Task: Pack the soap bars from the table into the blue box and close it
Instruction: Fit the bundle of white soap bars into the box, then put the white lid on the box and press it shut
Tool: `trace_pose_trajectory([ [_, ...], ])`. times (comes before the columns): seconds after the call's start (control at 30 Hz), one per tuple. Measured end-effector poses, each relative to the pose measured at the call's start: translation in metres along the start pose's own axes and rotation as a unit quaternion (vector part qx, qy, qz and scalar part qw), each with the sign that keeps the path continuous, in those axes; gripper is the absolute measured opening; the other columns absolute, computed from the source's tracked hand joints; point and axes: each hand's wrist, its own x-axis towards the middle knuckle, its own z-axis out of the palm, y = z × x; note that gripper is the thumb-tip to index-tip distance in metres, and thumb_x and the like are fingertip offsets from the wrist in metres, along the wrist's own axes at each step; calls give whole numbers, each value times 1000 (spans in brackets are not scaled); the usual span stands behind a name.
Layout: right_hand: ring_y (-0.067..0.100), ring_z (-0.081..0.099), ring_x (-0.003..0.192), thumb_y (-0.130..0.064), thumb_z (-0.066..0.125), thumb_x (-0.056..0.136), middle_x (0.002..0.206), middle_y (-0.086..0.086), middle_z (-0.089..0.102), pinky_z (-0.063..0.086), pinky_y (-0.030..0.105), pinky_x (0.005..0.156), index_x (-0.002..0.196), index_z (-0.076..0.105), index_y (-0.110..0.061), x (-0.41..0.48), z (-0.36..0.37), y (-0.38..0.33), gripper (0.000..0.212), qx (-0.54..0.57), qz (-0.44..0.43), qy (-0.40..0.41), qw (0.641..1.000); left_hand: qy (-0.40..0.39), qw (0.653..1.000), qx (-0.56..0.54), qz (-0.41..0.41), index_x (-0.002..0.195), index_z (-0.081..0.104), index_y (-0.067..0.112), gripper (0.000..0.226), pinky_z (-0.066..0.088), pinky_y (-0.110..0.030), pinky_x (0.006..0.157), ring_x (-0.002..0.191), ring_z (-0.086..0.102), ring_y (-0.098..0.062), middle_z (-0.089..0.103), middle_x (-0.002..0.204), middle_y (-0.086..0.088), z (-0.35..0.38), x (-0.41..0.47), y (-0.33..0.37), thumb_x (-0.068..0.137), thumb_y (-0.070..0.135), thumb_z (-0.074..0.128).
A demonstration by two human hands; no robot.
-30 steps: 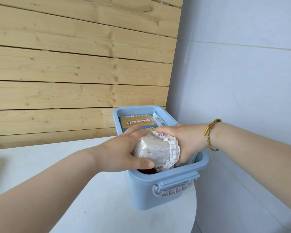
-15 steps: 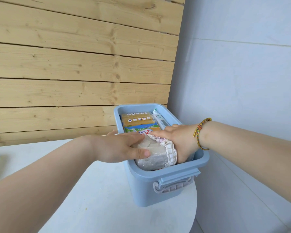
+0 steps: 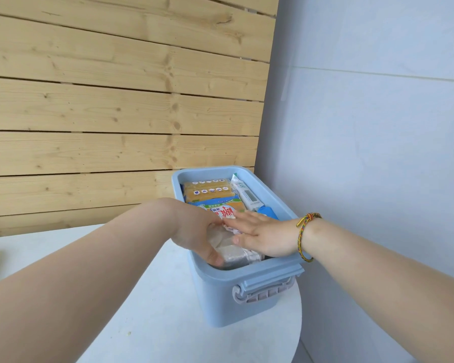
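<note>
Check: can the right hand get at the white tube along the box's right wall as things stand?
Probably yes. The white tube lies uncovered on top, just beyond the right hand, and the blue box has no lid on.

box point(image 3: 236, 297) on table point(image 3: 168, 323) (right edge) | soap bar point(image 3: 233, 251) in box, near end | packets point(image 3: 207, 189) behind

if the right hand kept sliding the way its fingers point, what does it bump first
Probably the left hand: the right hand lies flat on the wrapped soap bar in the blue box, fingers pointing left, almost touching it.
</note>
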Motion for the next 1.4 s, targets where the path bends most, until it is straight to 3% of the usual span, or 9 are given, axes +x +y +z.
trace_pose_trajectory([
  [0.33,17,-17,146,-35,22,101,159,-3,-13,-8,35,119,149,-4,-27,4,13,5,55,40,4,4,999,14,1000,12,9,137,31,29,78,33,-37,109,128,41,-19,44,139,6,5,8,2,70,51,65],
  [0.5,17,1,147,-30,32,99,160,-1,6,4,31,120,148,14,-25,-4,12,0,53,85,-9,58,995,87,990,-111,26,133,41,28,66,32,-34,110,130,39,-18,45,138,7,19,-4,-1,74,38,68],
  [0.63,16,34,135,-19,46,94,144,3,43,26,21,107,135,45,-16,-16,16,-11,41,135,-9,210,968,251,936,-242,41,129,46,26,53,28,-11,96,124,37,-6,41,140,10,44,-40,-6,80,28,64],
  [0.8,3,44,103,-7,49,90,104,-10,54,31,0,88,116,63,-11,-22,28,-82,29,212,-120,373,895,411,840,-353,0,97,58,39,19,29,13,67,92,46,17,50,98,34,83,-116,-35,85,24,57],
  [0.87,0,43,100,-6,49,90,100,-12,52,27,-9,80,114,63,-12,-15,43,-122,28,257,-157,359,883,475,793,-379,-42,81,57,41,23,34,8,71,83,50,21,57,90,30,101,-146,-54,85,19,56],
  [0.97,3,49,99,-4,48,90,103,-8,57,32,-5,76,115,62,-10,12,78,-184,29,331,-193,280,880,576,687,-413,-157,75,58,35,28,38,-10,73,88,58,1,61,84,20,132,-187,-89,85,10,53],
  [1.1,8,50,94,-7,42,92,124,7,58,40,3,58,129,49,-9,48,118,-253,37,477,-117,111,864,614,587,-407,-336,103,63,21,23,41,-37,86,116,52,-26,63,115,-1,177,-220,-142,87,13,48],
  [1.3,21,55,90,-10,41,92,74,-4,49,48,33,99,139,34,-7,81,148,-312,48,562,-20,9,827,527,619,-279,-511,137,35,8,51,18,-44,112,138,23,-33,31,148,-16,221,-238,-213,89,19,48],
  [1.4,30,61,101,-4,43,91,79,3,53,49,34,95,141,28,-4,90,148,-331,52,597,-1,-11,802,481,601,-327,-548,142,21,9,57,22,-48,108,136,21,-37,24,151,-17,223,-250,-240,91,21,43],
])
